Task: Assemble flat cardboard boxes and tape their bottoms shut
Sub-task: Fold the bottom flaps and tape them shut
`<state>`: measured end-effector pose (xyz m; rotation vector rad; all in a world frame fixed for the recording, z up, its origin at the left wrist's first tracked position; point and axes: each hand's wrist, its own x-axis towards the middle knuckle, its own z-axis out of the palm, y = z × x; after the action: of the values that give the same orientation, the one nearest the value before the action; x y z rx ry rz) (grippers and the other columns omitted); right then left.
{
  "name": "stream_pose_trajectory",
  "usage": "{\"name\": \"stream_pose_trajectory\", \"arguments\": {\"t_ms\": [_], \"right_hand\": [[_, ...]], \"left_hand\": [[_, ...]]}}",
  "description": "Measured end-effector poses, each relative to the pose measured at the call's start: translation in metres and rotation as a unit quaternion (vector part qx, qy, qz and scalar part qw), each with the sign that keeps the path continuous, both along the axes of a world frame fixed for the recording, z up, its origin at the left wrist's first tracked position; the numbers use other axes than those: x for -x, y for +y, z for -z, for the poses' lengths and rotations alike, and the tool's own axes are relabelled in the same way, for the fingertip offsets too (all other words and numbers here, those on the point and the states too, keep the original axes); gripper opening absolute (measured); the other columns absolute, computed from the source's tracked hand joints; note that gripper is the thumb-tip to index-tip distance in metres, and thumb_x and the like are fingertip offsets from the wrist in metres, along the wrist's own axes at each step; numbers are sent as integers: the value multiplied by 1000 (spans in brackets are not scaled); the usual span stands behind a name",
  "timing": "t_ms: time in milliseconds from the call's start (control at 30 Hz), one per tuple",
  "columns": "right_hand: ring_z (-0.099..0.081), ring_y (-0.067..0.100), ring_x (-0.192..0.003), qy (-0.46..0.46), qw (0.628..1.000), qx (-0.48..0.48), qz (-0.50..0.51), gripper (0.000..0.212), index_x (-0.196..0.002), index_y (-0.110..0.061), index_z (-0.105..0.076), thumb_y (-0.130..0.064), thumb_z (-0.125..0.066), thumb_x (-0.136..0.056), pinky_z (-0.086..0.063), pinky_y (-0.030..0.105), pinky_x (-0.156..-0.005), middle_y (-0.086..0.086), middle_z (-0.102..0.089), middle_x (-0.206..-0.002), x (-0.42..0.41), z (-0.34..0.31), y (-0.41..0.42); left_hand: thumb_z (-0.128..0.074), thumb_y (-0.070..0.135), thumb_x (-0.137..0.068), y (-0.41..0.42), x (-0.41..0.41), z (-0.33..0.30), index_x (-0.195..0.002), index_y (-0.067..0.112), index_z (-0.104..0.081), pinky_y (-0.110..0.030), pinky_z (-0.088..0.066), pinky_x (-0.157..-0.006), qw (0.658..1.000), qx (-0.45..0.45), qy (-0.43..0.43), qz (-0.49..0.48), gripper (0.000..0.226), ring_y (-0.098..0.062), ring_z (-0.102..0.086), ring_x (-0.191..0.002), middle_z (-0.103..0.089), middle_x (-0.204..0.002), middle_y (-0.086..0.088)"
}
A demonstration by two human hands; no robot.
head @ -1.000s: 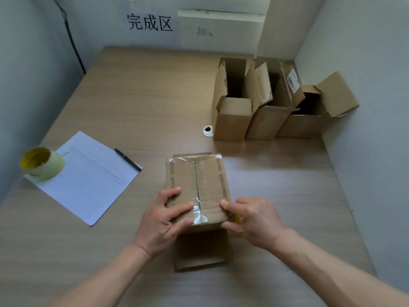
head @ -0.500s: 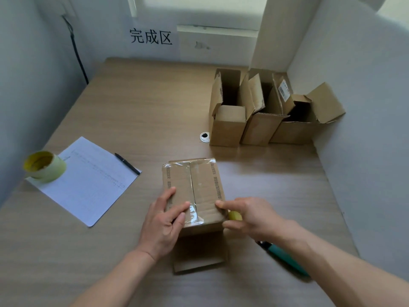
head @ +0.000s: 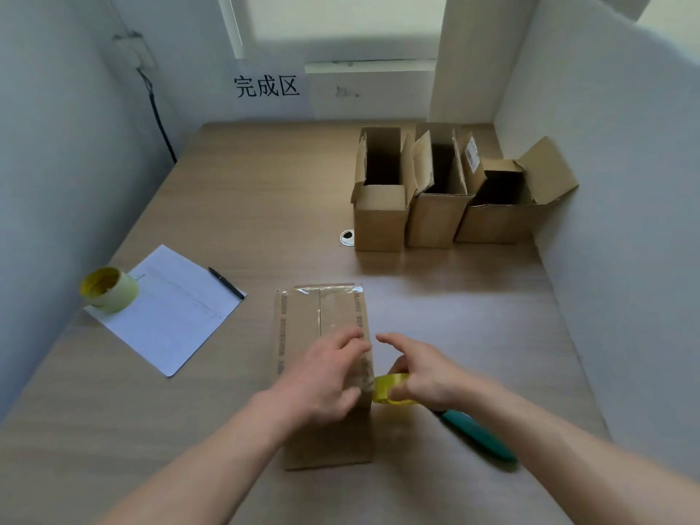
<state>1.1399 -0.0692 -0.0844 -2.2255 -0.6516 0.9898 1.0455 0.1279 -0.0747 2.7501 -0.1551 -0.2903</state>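
Nearest: left hand (head: pixel 325 377) lies on the near right part of the upturned box (head: pixel 322 335), fingers loosely bent and pressing on the taped bottom, not wrapped round anything. Right hand (head: pixel 420 373) sits just beside the box's right edge, thumb and fingers curled round a yellow tape roll (head: pixel 390 388) that touches the box side; index finger sticks out free. A teal-handled tool (head: pixel 477 435), likely a cutter, lies on the desk (head: pixel 454 327) under the right forearm.

The box stands bottom-up mid-desk, clear tape along the centre seam and over the far edge. Judgement: empty, light, stiff corrugated board, but walls will flex if squeezed; tape surface is slick. Best held by the two long side walls near the corners, not by the flaps.

Further left: paper sheet (head: pixel 170 308) with a pen (head: pixel 226 283) on it, and a second tape roll (head: pixel 110 289) at its corner. Far right: three assembled boxes (head: pixel 435 217) stand open-topped by the wall. Sign (head: pixel 267 86) on back wall.
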Motion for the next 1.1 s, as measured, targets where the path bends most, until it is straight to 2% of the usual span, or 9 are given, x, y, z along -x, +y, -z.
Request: {"name": "stream_pose_trajectory", "arguments": {"t_ms": [100,200,300,433,500,667,833,933,1100], "right_hand": [[-65,13,-89,12,998,-33,43,89,-148,-33,-37,-25,-82,-71,-54,32,-89,-4,-67,-95,6,5,-4],[-66,8,-85,2,999,3,40,85,-145,-32,-42,-35,-83,-71,-53,26,-85,-7,-69,-95,5,5,-10],[-61,15,-112,-139,980,144,-23,77,-139,-36,-48,-53,-77,-71,-48,32,-94,-8,-64,-125,-2,-4,-11],[-62,18,-104,-321,924,176,-114,49,-119,-37,-56,-59,-62,-76,-36,40,-85,-10,-69,-111,-7,-9,-6],[-61,16,-103,-282,942,152,-105,46,-120,-38,-56,-53,-64,-78,-39,41,-89,-12,-67,-112,-8,-6,-11],[-63,16,-93,24,998,25,51,54,-124,-27,-58,-14,-77,-75,-54,33,-86,1,-65,-111,1,3,-24],[-63,20,-90,-263,963,66,3,35,-98,-32,-60,-57,-50,-76,-45,31,-67,-9,-68,-96,-5,-1,-15],[-60,29,-78,-372,926,57,-20,25,-84,-30,-47,-54,-54,-80,-32,32,-59,-3,-63,-81,-10,1,-4],[-57,30,-82,-412,910,47,-23,30,-88,-23,-49,-43,-70,-81,-37,36,-60,4,-62,-85,-4,5,-5]], "left_hand": [[-69,48,-75,-19,-14,10,-146,37,-26,-38,-36,-110,997,-10,67,38,84,-20,-36,-134,-20,-154,15],[-72,37,-75,-19,-23,12,-142,40,-27,-37,-46,-96,997,-35,54,50,80,-20,-51,-119,-35,-138,16],[-69,31,-73,-21,-25,10,-142,41,-19,-37,-47,-93,997,-24,63,47,85,-21,-54,-115,-41,-132,14],[-61,51,-68,-22,-32,3,-137,40,-26,-33,-46,-88,996,-5,73,46,78,-24,-57,-107,-54,-121,8],[-59,56,-72,-25,-43,-1,-128,39,-34,-34,-46,-80,996,-15,66,63,63,-25,-59,-100,-59,-110,8],[-60,54,-76,-32,-64,-1,-134,36,-43,-34,-50,-85,988,-61,115,80,63,-24,-61,-103,-68,-104,7],[-58,45,-76,-34,-81,-7,-134,46,-48,-27,-42,-74,985,-53,141,89,59,-21,-61,-101,-70,-102,6],[-61,56,-73,-32,-84,-5,-128,47,-54,-27,-41,-72,985,-57,143,77,56,-21,-61,-99,-69,-102,4],[-69,50,-71,-40,-87,0,-95,42,-71,-25,-41,-65,988,-69,136,6,26,-19,-62,-86,-61,-77,10]]}}
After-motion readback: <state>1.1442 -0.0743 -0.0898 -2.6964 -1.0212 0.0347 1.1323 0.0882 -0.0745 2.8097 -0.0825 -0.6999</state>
